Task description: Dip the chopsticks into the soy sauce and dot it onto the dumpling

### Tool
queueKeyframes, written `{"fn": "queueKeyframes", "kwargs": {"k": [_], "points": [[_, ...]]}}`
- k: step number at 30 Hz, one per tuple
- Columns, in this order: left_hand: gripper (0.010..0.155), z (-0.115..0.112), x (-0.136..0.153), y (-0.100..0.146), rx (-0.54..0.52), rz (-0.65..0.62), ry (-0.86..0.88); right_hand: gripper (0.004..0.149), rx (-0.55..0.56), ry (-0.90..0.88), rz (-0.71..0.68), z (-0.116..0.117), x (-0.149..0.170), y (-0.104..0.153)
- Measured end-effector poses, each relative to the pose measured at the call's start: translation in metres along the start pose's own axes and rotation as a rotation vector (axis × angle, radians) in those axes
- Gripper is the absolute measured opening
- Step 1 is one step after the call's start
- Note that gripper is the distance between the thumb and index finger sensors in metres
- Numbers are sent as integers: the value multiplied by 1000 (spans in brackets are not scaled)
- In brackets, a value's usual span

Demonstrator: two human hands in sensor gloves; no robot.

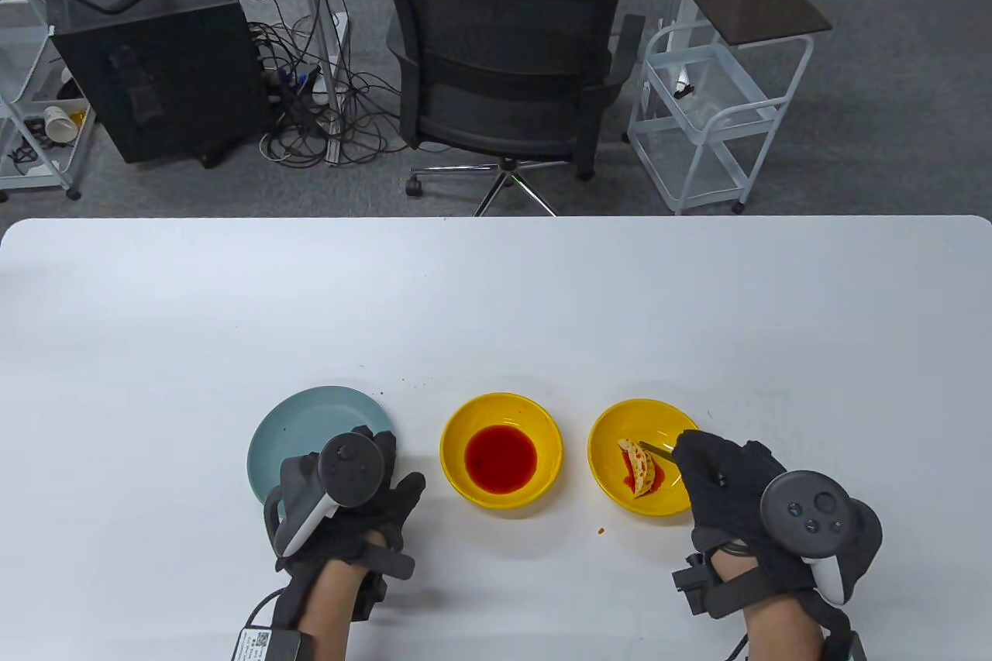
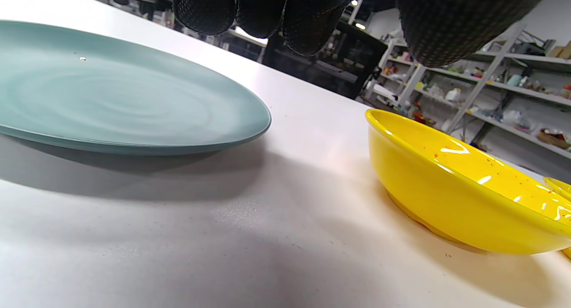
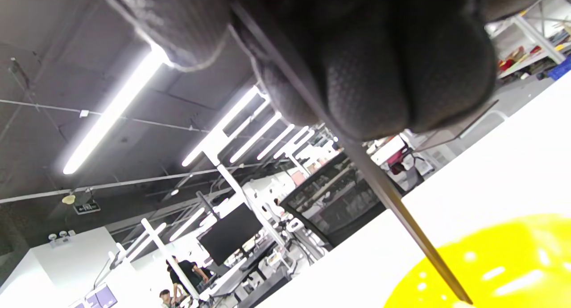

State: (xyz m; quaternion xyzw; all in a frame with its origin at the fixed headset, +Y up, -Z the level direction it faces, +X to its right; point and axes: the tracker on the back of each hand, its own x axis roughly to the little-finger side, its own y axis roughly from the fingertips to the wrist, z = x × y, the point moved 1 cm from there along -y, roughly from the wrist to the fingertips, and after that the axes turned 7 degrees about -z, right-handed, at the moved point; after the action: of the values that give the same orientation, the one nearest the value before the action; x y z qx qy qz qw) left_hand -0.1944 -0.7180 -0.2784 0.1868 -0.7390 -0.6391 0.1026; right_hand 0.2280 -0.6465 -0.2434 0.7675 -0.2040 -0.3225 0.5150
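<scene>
A white table (image 1: 496,304) is filling the lower part of the table view, with a black chair (image 1: 504,64) standing on the floor beyond its far edge. Near the front edge, three dishes are sitting in a row, apart from one another. A blue-grey plate (image 1: 310,428) is lying on the left. A yellow sauce bowl (image 1: 501,450) is sitting in the middle, holding a red pool. A second yellow bowl (image 1: 612,452) is sitting on the right.

The left hand (image 1: 349,490) is resting at the near edge of the plate, partly over it; its fingers (image 2: 205,9) are hanging loosely bent and holding nothing.

The right hand (image 1: 725,479) is hovering by the right bowl's near rim, its fingers curling round thin dark chopsticks (image 3: 388,196). Their tips are reaching into that bowl beside the dumpling (image 1: 640,467), a pale piece spotted red and lying in a red smear. I cannot tell whether the tips are touching it.
</scene>
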Motion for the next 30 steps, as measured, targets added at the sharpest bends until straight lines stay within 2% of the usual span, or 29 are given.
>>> {"fn": "queueKeyframes", "kwargs": {"k": [16,24,30], "points": [[78,0,0,0,14,1,15,58,49,-27,23,-12,3,2],[77,-1,1,0,16,2,18,58,45,-40,-33,-6,-1,2],[77,-2,1,0,32,7,26,58,1,-11,-13,-1,-1,1]]}}
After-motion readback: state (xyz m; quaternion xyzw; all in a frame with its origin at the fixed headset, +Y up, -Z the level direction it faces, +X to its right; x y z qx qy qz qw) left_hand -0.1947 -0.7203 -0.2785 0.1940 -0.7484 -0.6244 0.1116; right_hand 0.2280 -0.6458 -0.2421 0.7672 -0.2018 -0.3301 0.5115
